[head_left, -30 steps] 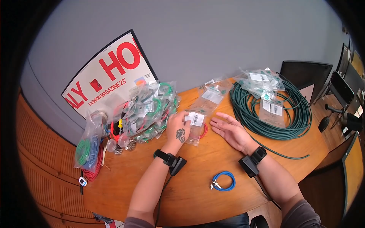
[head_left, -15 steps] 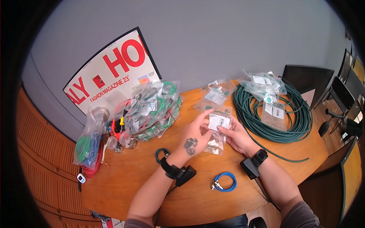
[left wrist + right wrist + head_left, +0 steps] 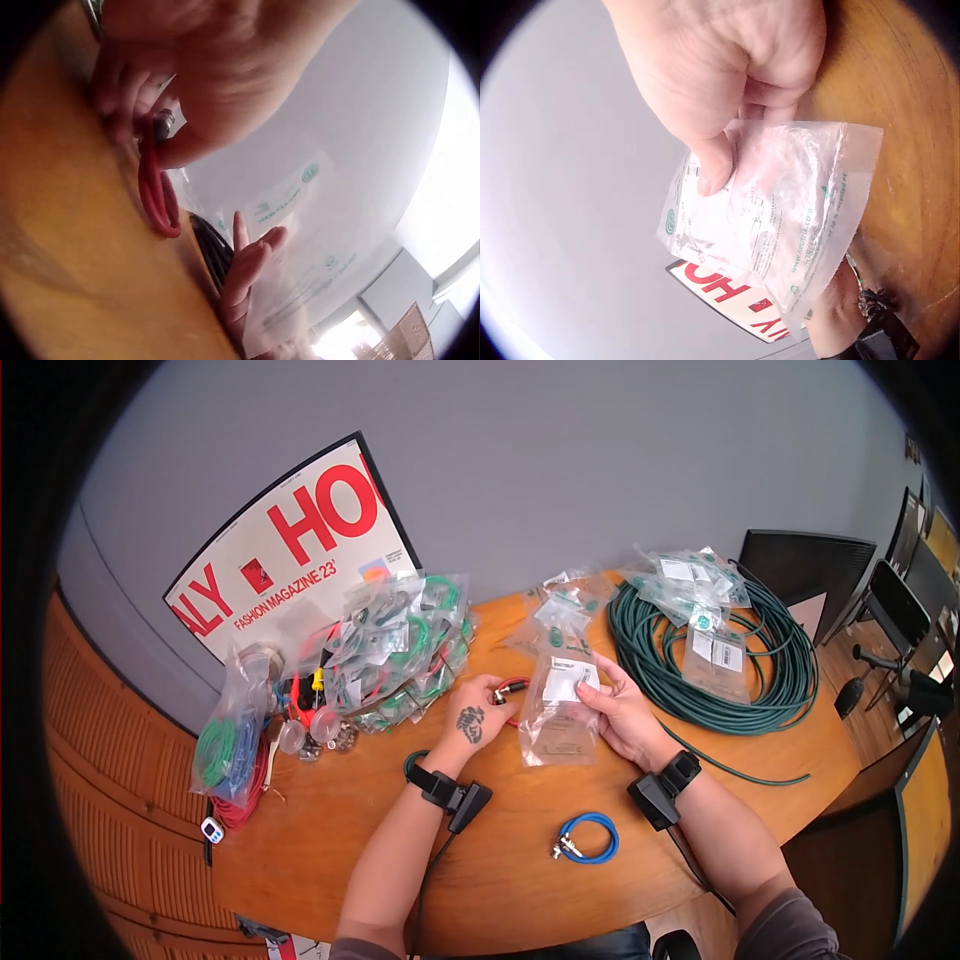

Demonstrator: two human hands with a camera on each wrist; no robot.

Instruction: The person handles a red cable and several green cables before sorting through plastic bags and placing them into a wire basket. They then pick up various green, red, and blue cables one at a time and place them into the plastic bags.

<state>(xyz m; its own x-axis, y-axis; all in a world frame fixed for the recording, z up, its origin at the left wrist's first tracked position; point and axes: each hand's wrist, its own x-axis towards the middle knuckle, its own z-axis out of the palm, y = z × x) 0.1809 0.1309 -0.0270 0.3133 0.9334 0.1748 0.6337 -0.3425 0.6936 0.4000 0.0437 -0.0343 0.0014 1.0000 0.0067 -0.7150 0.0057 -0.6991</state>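
Observation:
My left hand (image 3: 474, 722) pinches a coiled red cable (image 3: 515, 685) by its metal connector end; in the left wrist view the red loop (image 3: 157, 196) hangs below the fingers. To its right, my right hand (image 3: 628, 712) holds a clear plastic bag (image 3: 558, 718) with a white label, thumb on the front. The bag (image 3: 795, 217) hangs from thumb and fingers in the right wrist view. A blue cable coil (image 3: 598, 838) with metal connectors lies nearer the table's front, and a dark green coil (image 3: 413, 762) is partly hidden behind my left wrist.
A large dark green cable coil (image 3: 640, 660) with labelled bags on it lies at the right. Bagged cables (image 3: 400, 650) are heaped at the left, beside small clear lids (image 3: 325, 722). More bags (image 3: 570, 600) lie at the back; a poster (image 3: 300, 550) stands behind.
My left hand has moved left, off the bag, and now holds the red cable. The right hand keeps the labelled bag, which has shifted slightly left.

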